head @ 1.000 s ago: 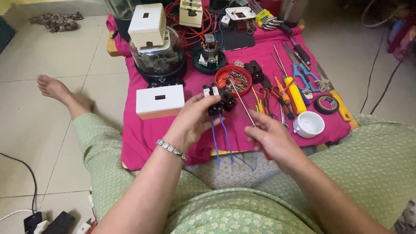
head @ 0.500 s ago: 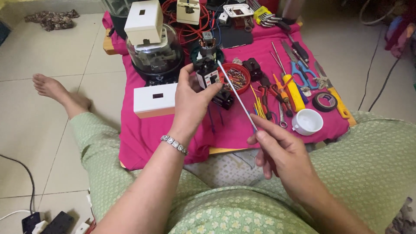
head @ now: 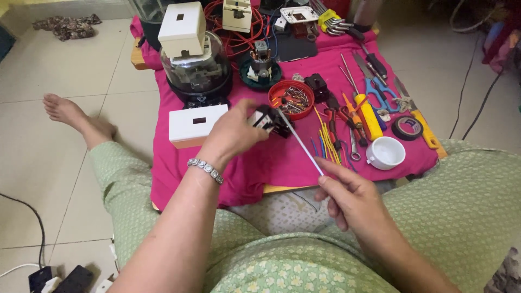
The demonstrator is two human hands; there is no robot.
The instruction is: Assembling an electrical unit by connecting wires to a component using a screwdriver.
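Black-and-white electrical block (head: 269, 119) sits pinched in my left hand (head: 234, 133), raised over the pink cloth (head: 260, 163) so its terminals face the tool. My right hand (head: 353, 198) is closed around a thin white-shafted screwdriver (head: 301, 144), tip angled up against the block. Hands work apart. Just behind, a red round dish of screws (head: 293, 97) stays within reach; a white cup (head: 386, 153) stands right.

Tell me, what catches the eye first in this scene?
The pink cloth crowded with tools stands out, with a red bowl of screws near its middle. Just in front, the left hand holds a small black part, and the right hand holds a thin rod pointing at it. A clear domed meter sits at the back left.
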